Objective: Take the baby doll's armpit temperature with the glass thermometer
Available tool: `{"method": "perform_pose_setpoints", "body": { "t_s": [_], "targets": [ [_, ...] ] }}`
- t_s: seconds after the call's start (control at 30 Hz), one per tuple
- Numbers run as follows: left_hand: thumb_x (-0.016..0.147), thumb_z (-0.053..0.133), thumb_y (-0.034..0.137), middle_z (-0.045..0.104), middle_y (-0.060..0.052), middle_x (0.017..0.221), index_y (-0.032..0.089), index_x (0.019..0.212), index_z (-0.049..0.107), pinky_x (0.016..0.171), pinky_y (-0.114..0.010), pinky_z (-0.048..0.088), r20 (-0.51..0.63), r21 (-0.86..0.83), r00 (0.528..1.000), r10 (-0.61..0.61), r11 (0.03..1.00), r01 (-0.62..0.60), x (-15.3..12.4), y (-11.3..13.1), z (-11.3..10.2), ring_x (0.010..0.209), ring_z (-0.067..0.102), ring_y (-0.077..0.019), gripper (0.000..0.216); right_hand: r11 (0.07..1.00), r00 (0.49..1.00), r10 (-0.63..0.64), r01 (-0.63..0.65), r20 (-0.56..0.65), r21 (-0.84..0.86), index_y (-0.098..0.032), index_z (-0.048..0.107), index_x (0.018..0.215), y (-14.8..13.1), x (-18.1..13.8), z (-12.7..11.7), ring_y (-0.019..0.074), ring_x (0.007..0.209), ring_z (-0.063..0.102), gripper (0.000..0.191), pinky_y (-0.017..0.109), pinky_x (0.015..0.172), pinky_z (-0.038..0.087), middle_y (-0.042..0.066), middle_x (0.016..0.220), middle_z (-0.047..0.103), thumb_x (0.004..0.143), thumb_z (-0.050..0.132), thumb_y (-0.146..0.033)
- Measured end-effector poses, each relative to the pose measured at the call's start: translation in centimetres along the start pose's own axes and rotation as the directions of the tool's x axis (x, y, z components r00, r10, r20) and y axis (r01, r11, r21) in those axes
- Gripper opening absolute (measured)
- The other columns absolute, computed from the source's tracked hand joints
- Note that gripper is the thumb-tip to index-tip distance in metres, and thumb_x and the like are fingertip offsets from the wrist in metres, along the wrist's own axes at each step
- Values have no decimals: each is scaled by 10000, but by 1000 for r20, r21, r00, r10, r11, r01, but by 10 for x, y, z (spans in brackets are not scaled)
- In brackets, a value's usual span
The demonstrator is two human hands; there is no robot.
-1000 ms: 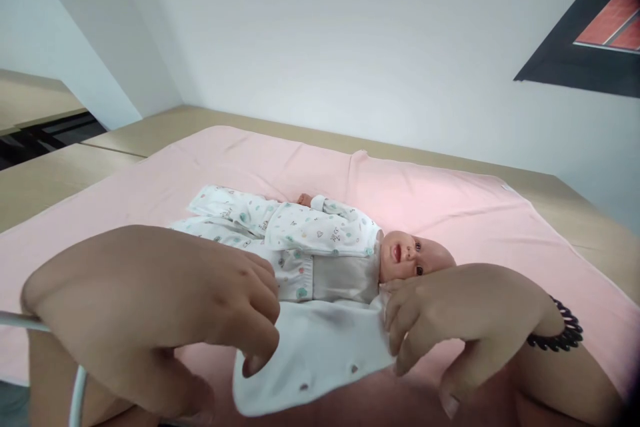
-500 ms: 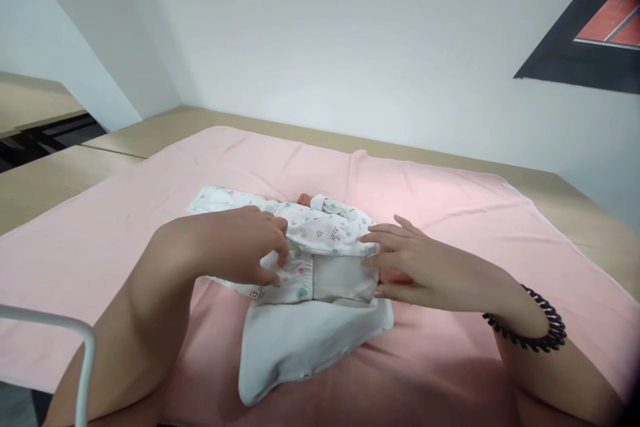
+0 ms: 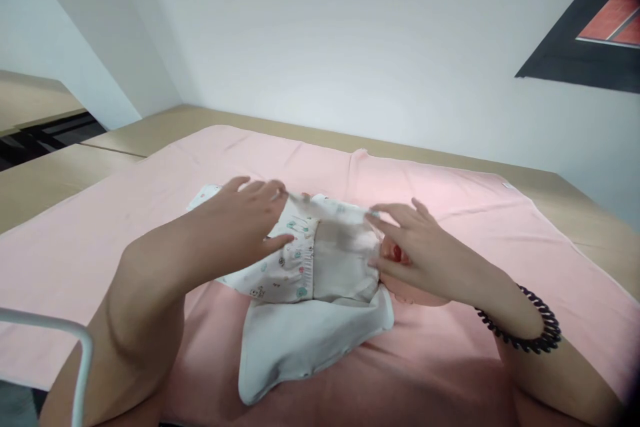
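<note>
A baby doll lies on its back, its head to the right, partly behind my right hand. It wears patterned white trousers with a gathered waist and a white baby top whose front is open. One front panel spreads plain side up towards me; the far panel is raised between my hands. My left hand has its fingers at that panel's left corner, the thumb apart over the trousers. At its neck end, my right hand grips the panel's edge above the doll's face. Motion blurs the fingertips.
A pink blanket covers most of the wooden table, with some creases. Behind it rises a white wall, with a dark-framed window at upper right. A white curved tube stands at lower left.
Both hands have moved up and away, lifting the top's far panel so that its plain inner side shows. More of the doll's head and the trousers' waist has come into view.
</note>
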State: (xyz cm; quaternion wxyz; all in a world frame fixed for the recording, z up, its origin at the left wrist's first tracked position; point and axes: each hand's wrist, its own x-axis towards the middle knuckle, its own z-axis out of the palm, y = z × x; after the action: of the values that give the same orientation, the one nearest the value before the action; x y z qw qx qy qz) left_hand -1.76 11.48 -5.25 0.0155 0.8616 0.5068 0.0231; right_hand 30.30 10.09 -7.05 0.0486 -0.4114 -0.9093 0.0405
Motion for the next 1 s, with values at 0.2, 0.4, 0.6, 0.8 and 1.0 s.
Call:
{"method": "perform_pose_setpoints", "body": {
  "t_s": [0.2, 0.4, 0.6, 0.8, 1.0],
  "targets": [
    [923, 439, 580, 343, -216, 1603, 104, 1508, 425, 1169, -581, 230, -127, 271, 973, -195, 936, 223, 2, -1, 5, 1471, 309, -458, 754, 916, 894, 266, -351, -361, -196, -155, 376, 1565, 20, 18, 18, 454, 1552, 110, 720, 804, 1130, 153, 194, 1675, 231, 1004, 433, -603],
    [970, 413, 543, 431, -204, 1576, 107, 1475, 512, 1145, -506, 314, 164, 259, 983, -78, 965, 34, 1, 14, -1, 1422, 435, -391, 674, 961, 948, 226, -254, -224, -107, -196, 537, 1464, 23, 19, 17, 422, 1560, 143, 592, 765, 1157, 213, 136, 1661, 303, 1013, 458, -572],
    [986, 456, 529, 462, -88, 1580, 236, 1534, 464, 1149, -467, 351, 302, 48, 950, 75, 994, -93, -2, 19, -1, 1425, 453, -330, 622, 937, 997, -27, 0, 74, 348, -300, 628, 1382, 32, 21, 6, 298, 1428, 464, 519, 499, 1180, 395, 44, 1527, 530, 994, 497, -620],
    [971, 517, 405, 559, 2, 1502, 339, 1493, 512, 1116, -474, 410, 263, -172, 947, 185, 975, -143, -8, 23, -2, 1334, 548, -298, 526, 801, 976, -103, -33, 192, 598, -332, 507, 1514, 51, 25, 1, 286, 1406, 492, 569, 433, 1133, 453, 36, 1557, 497, 985, 561, -535],
    [961, 508, 395, 567, -3, 1493, 351, 1489, 515, 1048, -491, 455, 275, -148, 945, 179, 979, -142, -8, 22, 0, 1281, 579, -321, 531, 825, 969, -79, -70, 236, 561, -365, 530, 1498, 57, 23, 12, 290, 1473, 406, 551, 459, 1212, 366, 7, 1588, 452, 966, 595, -492]
  ]
}}
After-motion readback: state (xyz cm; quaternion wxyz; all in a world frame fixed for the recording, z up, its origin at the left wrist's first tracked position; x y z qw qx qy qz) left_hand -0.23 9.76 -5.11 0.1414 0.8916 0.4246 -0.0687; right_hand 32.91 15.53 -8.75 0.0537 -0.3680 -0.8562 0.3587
